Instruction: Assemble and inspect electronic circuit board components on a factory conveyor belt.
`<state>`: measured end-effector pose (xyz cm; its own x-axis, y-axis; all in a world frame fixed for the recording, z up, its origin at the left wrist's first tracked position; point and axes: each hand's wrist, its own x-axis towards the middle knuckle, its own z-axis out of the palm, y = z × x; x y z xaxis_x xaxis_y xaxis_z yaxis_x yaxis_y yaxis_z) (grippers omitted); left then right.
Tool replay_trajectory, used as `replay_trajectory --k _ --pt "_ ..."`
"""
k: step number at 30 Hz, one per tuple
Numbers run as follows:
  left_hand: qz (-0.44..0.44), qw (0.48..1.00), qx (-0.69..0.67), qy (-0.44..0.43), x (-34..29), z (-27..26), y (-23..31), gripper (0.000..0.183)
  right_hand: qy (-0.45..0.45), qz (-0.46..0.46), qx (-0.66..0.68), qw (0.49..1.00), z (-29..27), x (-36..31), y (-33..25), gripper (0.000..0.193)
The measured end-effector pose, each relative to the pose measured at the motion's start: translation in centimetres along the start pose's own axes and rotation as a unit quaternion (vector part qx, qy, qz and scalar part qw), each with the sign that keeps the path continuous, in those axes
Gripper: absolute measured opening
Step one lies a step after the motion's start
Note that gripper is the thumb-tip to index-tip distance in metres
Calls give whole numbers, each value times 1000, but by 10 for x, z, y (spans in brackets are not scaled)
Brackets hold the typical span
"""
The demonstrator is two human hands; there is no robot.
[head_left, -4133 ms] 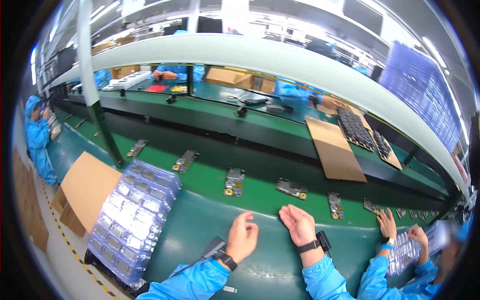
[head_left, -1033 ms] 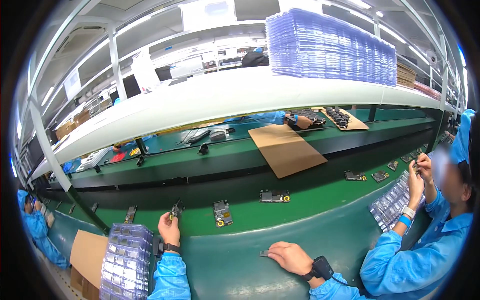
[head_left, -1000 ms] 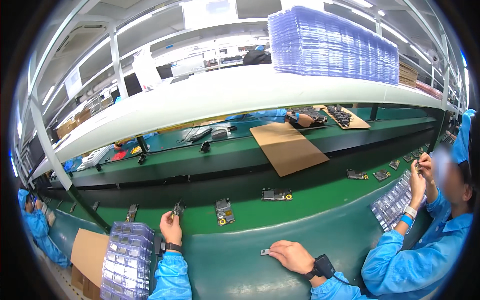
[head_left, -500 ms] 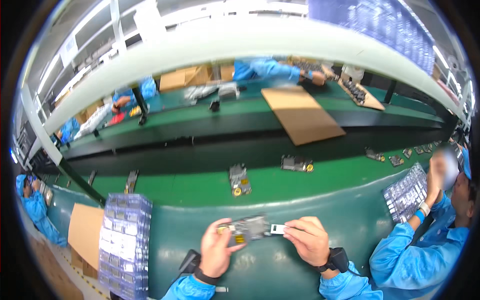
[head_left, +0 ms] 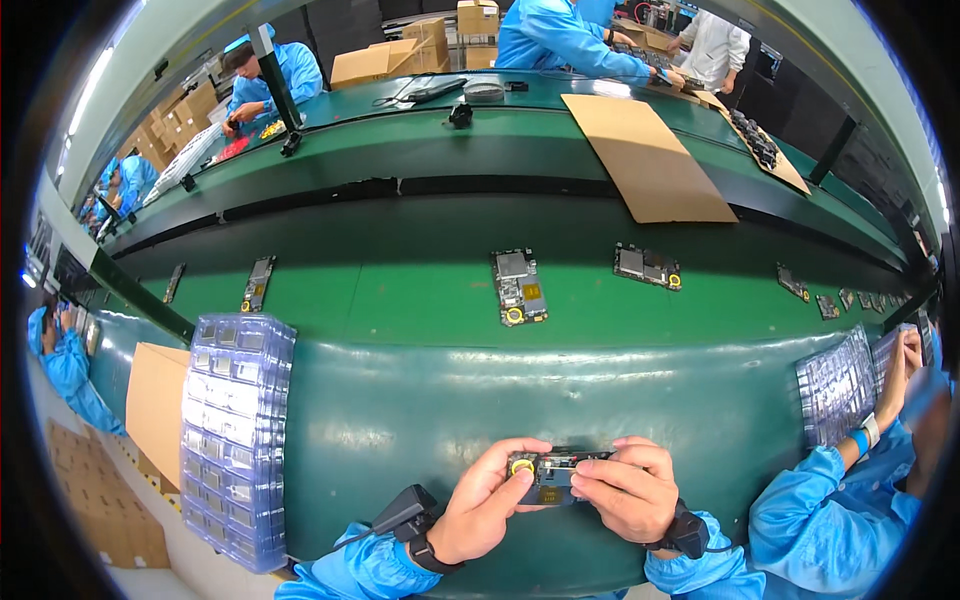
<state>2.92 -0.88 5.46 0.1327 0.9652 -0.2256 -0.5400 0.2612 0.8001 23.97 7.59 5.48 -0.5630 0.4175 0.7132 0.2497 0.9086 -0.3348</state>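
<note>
Over a green worktable, the left hand grips a dark circuit board, the right hand pinching its right end.

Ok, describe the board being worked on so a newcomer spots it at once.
Find the green worktable before the person. Over its middle, the left hand holds a circuit board, with the right hand at its other end. Unlike the boards lying on the belt beyond, this one is held.

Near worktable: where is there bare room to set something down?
Bare: between the tray stack and the left hand, and between the right hand and the co-worker's trays. Crowded: the front middle, where both hands hold a circuit board.
</note>
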Motion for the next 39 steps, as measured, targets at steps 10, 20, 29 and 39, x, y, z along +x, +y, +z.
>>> replay_trajectory --k 10,20,29,39 --pt "7 999 28 -23 -7 4 5 37 -12 -4 -12 1000 -2 -1 -2 29" --pt "42 996 76 -11 -8 7 4 40 -8 -14 -27 999 -1 1 -3 30" --pt "42 995 90 23 -8 9 -2 33 -23 -17 -37 999 -3 -1 -7 29" --pt "117 973 182 77 -8 6 -12 24 -19 -30 -11 999 0 0 -8 31"
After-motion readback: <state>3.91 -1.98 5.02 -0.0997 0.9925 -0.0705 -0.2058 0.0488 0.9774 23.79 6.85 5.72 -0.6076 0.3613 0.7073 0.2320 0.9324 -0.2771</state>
